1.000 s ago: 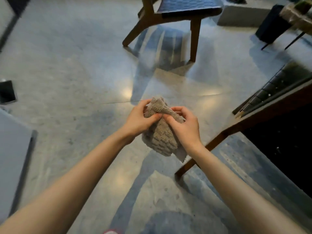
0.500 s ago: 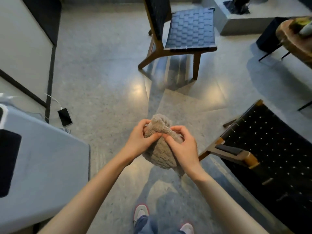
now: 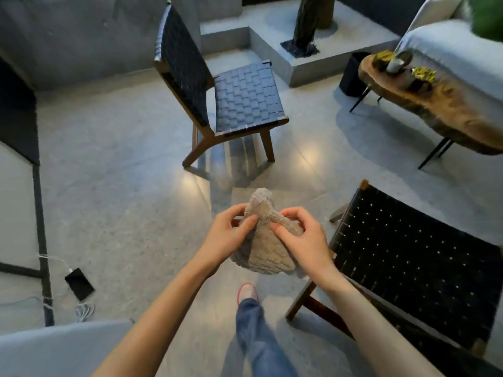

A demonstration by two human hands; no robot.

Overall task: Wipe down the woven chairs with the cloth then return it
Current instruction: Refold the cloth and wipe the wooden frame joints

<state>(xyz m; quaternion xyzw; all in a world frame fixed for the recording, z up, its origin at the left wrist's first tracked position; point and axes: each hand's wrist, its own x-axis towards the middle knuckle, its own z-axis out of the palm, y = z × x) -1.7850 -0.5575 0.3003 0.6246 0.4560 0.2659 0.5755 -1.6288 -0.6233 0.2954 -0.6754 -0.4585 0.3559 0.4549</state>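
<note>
Holding the cloth (image 3: pixel 265 248) bunched in mid-air above the floor (image 3: pixel 122 186) and one shoe (image 3: pixel 247 291), just left of the near woven chair (image 3: pixel 408 254) and well apart from the far woven chair (image 3: pixel 245 96) ahead. Pinching its upper fold from one side with the left hand (image 3: pixel 227 238), thumb and fingertips closed on the fabric; pinching the same ridge from the other side with the right hand (image 3: pixel 304 240), so neither grip spread, both nipping the cloth lightly. Probably gathering it into a pad for wiping, with neither seat touched. Risky on fingertips alone: may slip free and land on the floor, picking up grit to be scrubbed into the weave. Likely also to snag its looped pile on strap edges if dragged loosely bunched. Worth minding the phone (image 3: pixel 79 284) and cable (image 3: pixel 84 311) at the left when stepping.
</note>
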